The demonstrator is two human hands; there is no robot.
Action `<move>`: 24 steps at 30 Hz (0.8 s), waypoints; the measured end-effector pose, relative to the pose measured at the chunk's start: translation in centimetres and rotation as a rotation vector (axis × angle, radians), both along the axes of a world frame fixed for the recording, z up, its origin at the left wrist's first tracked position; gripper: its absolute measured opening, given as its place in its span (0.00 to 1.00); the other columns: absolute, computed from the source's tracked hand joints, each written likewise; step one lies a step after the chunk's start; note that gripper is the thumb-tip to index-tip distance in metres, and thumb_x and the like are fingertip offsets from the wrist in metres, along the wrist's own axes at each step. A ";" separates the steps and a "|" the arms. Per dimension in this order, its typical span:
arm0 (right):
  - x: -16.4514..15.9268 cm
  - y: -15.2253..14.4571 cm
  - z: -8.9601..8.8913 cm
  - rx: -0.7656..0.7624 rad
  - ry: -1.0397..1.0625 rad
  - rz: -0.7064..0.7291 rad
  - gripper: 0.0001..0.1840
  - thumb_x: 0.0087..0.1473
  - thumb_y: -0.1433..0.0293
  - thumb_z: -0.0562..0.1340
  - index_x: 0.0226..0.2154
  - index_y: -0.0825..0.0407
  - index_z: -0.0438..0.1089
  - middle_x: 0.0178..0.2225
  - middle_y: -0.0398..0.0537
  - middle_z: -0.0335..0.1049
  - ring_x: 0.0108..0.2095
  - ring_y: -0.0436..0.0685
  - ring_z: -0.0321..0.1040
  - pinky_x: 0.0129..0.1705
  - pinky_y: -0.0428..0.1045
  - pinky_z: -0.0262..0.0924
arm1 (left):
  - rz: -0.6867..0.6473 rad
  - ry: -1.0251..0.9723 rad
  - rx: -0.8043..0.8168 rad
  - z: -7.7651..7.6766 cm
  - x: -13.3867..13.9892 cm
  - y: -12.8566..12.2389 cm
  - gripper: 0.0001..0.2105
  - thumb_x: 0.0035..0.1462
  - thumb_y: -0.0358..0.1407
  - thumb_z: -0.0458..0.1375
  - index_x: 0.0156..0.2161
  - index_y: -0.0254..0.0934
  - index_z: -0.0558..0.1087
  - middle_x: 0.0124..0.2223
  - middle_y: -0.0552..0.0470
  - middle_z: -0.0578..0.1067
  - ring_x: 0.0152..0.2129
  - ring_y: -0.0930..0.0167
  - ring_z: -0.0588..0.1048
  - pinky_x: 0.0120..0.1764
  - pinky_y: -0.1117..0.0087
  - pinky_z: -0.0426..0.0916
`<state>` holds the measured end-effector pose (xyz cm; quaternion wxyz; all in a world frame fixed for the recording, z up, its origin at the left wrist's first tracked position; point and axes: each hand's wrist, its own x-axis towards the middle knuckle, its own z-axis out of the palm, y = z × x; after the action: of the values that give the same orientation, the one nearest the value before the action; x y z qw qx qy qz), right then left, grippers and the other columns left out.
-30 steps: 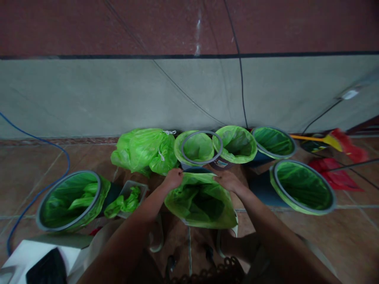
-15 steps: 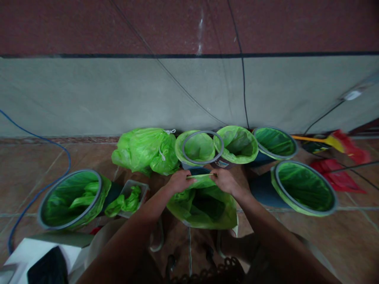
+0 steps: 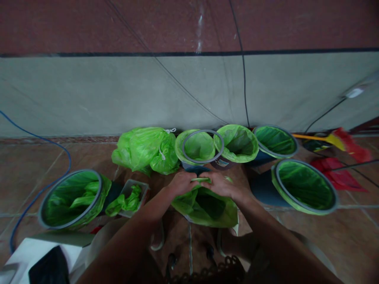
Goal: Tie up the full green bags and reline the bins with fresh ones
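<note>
Where the two hands come close together, a short strip of plastic shows between them: the left hand (image 3: 185,183) and the right hand (image 3: 218,183) each grip the far edge of a thin, translucent green plastic bag (image 3: 204,221). The held bag hangs low before the person, its mouth gaping, and just beyond its gripped edge shows a curved dark blue rim (image 3: 197,169), probably a bin's. With that rim looking bare, the fitting here seems only partly done.

Beyond the held bag, a pale round bin (image 3: 186,165) and a dark purple round bin (image 3: 225,163) have green liners folded over their tops, and one loose grey plastic ring (image 3: 223,146) lies across the pale one; these two look lined but not ringed. To the held bag's left stands a dark blue round bin (image 3: 114,197), and to its right are a near blue bin (image 3: 265,191) and a far blue bin (image 3: 256,157), all three lined and ringed, so apparently finished.

Both forearms reach forward and slant inward to the held bag, backs of the hands upward, fingers curled under; whether the fingertips touch cannot be told.
</note>
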<state>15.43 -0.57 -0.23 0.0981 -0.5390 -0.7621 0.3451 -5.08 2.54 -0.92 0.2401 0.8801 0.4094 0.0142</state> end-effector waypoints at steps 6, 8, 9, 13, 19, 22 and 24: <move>-0.3 0.2 0.2 -0.025 0.053 -0.076 0.13 0.59 0.68 0.56 0.34 0.52 0.77 0.31 0.45 0.76 0.35 0.55 0.71 0.38 0.46 0.59 | 0.036 0.048 -0.018 0.3 0.2 0.0 0.11 0.61 0.43 0.57 0.36 0.38 0.75 0.33 0.48 0.77 0.37 0.64 0.76 0.40 0.70 0.65; -0.4 0.1 0.3 -0.007 0.109 -0.103 0.14 0.59 0.68 0.56 0.35 0.52 0.77 0.32 0.46 0.77 0.35 0.55 0.71 0.39 0.46 0.59 | 0.044 0.058 -0.016 0.3 0.2 0.0 0.11 0.59 0.43 0.58 0.35 0.37 0.76 0.33 0.47 0.77 0.37 0.63 0.76 0.40 0.69 0.66; -0.5 0.1 0.4 0.004 0.134 -0.121 0.14 0.59 0.67 0.56 0.36 0.52 0.77 0.32 0.46 0.77 0.35 0.55 0.71 0.39 0.46 0.59 | 0.049 0.068 -0.016 0.3 0.2 0.0 0.10 0.58 0.42 0.59 0.35 0.37 0.76 0.33 0.47 0.78 0.37 0.63 0.77 0.40 0.69 0.66; -0.6 0.3 0.6 0.017 0.181 -0.186 0.16 0.59 0.63 0.57 0.35 0.53 0.77 0.31 0.47 0.77 0.32 0.54 0.70 0.37 0.46 0.60 | 0.055 0.108 -0.033 0.3 0.1 0.0 0.07 0.54 0.39 0.61 0.34 0.37 0.77 0.34 0.47 0.78 0.37 0.62 0.77 0.39 0.69 0.66; 1.8 1.0 -0.6 -0.119 0.018 -0.194 0.11 0.53 0.69 0.61 0.38 0.52 0.77 0.34 0.46 0.78 0.32 0.54 0.71 0.36 0.46 0.61 | 0.167 0.015 -0.234 -0.1 -0.8 1.2 0.13 0.47 0.44 0.66 0.35 0.37 0.78 0.33 0.52 0.78 0.31 0.68 0.74 0.32 0.73 0.64; 3.1 1.3 -1.3 -0.110 -0.062 -0.271 0.14 0.53 0.70 0.61 0.42 0.52 0.77 0.39 0.50 0.79 0.37 0.56 0.73 0.41 0.47 0.63 | 0.249 -0.152 -0.368 -0.9 -1.7 2.2 0.14 0.49 0.46 0.63 0.34 0.35 0.78 0.29 0.54 0.76 0.27 0.72 0.72 0.29 0.74 0.62; 3.6 1.4 -1.5 -0.094 -0.163 -0.287 0.12 0.54 0.70 0.60 0.39 0.53 0.78 0.40 0.52 0.79 0.39 0.57 0.74 0.42 0.48 0.62 | 0.310 -0.243 -0.403 -1.6 -2.2 2.8 0.14 0.52 0.45 0.60 0.32 0.33 0.78 0.27 0.54 0.74 0.25 0.73 0.71 0.28 0.75 0.62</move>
<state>19.00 0.86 -1.71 0.0590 -0.6726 -0.6657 0.3178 -7.26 5.33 -2.52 0.4524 0.7333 0.5020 0.0745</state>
